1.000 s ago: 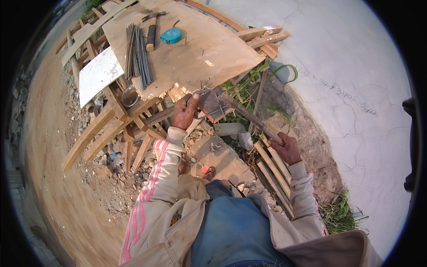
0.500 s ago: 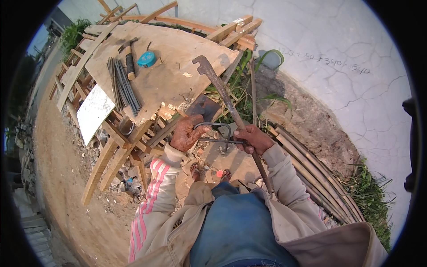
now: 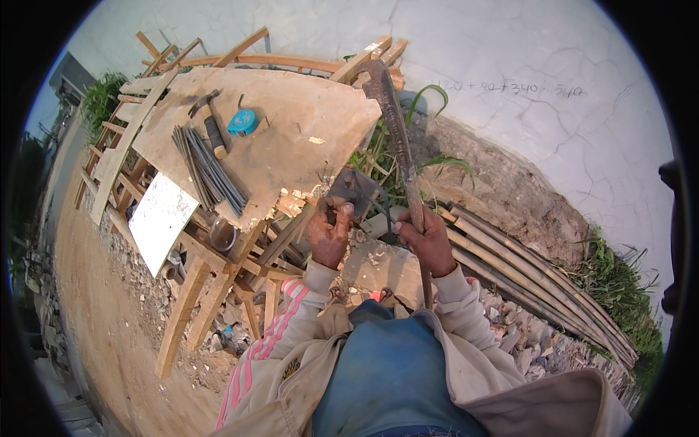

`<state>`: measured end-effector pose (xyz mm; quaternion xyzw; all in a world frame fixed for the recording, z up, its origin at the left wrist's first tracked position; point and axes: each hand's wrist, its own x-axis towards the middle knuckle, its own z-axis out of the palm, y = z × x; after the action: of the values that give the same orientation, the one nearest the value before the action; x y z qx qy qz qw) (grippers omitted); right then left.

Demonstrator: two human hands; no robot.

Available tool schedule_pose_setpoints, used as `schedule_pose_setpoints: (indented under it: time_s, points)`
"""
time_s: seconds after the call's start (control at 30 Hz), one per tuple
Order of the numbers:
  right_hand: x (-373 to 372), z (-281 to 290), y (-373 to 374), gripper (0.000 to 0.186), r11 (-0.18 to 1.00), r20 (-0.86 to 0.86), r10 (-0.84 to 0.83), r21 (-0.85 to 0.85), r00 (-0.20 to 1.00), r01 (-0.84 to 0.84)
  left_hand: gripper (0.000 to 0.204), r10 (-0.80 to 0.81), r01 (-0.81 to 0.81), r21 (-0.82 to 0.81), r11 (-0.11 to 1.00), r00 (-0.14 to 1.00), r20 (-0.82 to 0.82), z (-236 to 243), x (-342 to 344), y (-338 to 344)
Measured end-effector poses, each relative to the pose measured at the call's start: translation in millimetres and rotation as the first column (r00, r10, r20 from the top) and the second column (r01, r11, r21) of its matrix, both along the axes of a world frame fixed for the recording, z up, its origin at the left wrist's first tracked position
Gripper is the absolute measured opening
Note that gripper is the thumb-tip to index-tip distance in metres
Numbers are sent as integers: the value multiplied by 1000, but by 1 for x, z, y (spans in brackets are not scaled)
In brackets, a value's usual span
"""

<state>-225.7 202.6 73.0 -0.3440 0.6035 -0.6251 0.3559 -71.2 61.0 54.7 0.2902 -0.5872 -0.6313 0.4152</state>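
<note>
My right hand (image 3: 429, 244) is closed round a long rusty steel bending bar (image 3: 397, 135) with a notched head, held upright. The same hand pinches a dark bent steel rod (image 3: 384, 200), which loops leftward. Left of it, my left hand (image 3: 330, 237) is raised with fingers curled toward the thumb. Whether the rod's far end reaches those fingers is hard to see. Just beyond my left hand, a dark metal plate (image 3: 353, 191) with short pegs sits at the corner of the wooden work table (image 3: 291, 102).
On the table lie a hammer (image 3: 212, 131), a blue tape measure (image 3: 242, 122) and a bundle of steel rods (image 3: 211, 171). A white board (image 3: 162, 222) leans at its left. Bamboo poles (image 3: 524, 284) lie right, beside rubble (image 3: 510, 335). A cracked white wall (image 3: 524, 44) rises behind.
The bent rod has turned from a wide loop between my hands to a narrower one nearer my right hand. The bar has swung more upright. The view has shifted slightly.
</note>
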Motion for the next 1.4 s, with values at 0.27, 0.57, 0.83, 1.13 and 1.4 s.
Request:
schedule_pose_setpoints:
  time_s: [0.27, 0.57, 0.83, 1.13, 1.4]
  points:
    - [66, -19, -23, 11, 964, -556, -219, 4, 802, 265, 40, -200, 193, 174, 966, 980, 19, -14, 26, -9]
    - [121, -30, -28, 29, 947, -421, -224, 120, 879, 299, 43, -249, 245, 463, 852, 967, -53, -61, 39, -55]
    - [120, -26, 72, 33, 907, -167, -241, 313, 956, 283, 39, -222, 266, 473, 840, 964, -148, -75, 37, -61]
    - [153, -31, 133, 31, 742, -458, -98, 558, 883, 371, 38, -204, 262, 451, 853, 964, -174, -78, 33, -63]
    - [151, -15, 108, 31, 761, -510, -66, 530, 858, 374, 37, -206, 272, 480, 834, 961, -186, -82, 33, -66]
